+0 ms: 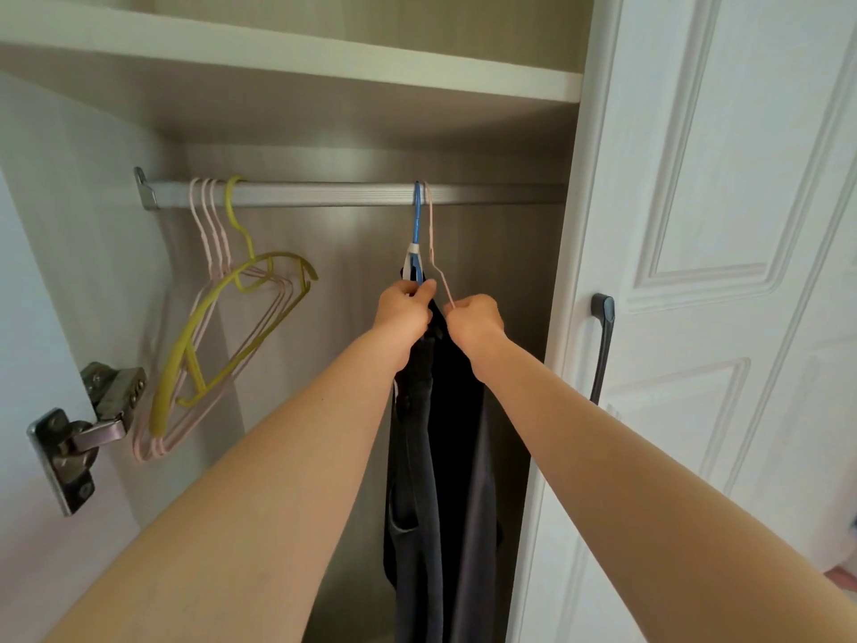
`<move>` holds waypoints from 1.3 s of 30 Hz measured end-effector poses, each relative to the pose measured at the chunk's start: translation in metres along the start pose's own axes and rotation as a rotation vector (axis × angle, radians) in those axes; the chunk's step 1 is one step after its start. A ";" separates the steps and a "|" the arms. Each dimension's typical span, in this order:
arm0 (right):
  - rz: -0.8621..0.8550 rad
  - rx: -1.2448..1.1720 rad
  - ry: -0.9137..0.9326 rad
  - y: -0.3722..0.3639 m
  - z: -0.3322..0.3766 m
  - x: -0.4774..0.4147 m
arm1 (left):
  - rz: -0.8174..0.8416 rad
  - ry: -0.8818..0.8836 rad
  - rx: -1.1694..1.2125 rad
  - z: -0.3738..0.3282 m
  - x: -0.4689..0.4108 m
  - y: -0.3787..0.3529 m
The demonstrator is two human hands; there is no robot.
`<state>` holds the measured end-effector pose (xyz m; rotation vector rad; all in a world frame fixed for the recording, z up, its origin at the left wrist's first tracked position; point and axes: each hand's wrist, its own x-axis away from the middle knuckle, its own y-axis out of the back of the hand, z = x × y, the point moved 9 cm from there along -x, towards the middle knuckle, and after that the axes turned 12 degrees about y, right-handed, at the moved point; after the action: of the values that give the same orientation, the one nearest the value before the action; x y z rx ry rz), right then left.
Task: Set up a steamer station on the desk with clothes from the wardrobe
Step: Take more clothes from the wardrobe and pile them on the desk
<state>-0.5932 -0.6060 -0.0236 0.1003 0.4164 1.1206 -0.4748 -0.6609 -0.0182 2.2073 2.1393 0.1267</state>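
Dark clothes point(440, 457) hang in the open wardrobe from a silver rail point(324, 193), on a blue hanger point(417, 225) and a thin pink hanger point(435, 257) side by side. My left hand point(402, 308) is closed around the neck of the blue hanger, just under its white collar piece. My right hand point(473, 317) pinches the pink hanger's wire a little to the right. Both hooks still sit over the rail. The hangers' shoulders are hidden behind my hands and the fabric.
Several bare pink hangers point(208, 225) and a yellow hanger point(241, 290) hang at the rail's left end. A shelf point(324, 62) runs above. The shut white door point(719, 271) with a dark handle point(603, 345) stands to the right; a metal hinge point(79, 433) is at the left.
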 end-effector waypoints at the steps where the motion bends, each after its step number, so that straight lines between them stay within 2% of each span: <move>1: 0.005 0.003 0.014 -0.001 0.000 -0.001 | 0.014 -0.009 0.002 -0.001 -0.001 -0.001; 21: -0.048 -0.122 0.175 0.018 0.050 0.025 | -0.025 -0.035 0.087 -0.044 0.004 0.037; 30: -0.014 -0.115 0.131 0.027 0.035 0.074 | -0.029 -0.034 0.075 -0.061 0.026 0.041; 39: -0.034 -0.075 0.139 0.049 0.049 0.112 | 0.008 -0.004 0.115 -0.031 0.076 0.034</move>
<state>-0.5755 -0.4781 0.0050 -0.0508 0.4975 1.1118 -0.4415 -0.5859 0.0170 2.2746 2.1888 0.0002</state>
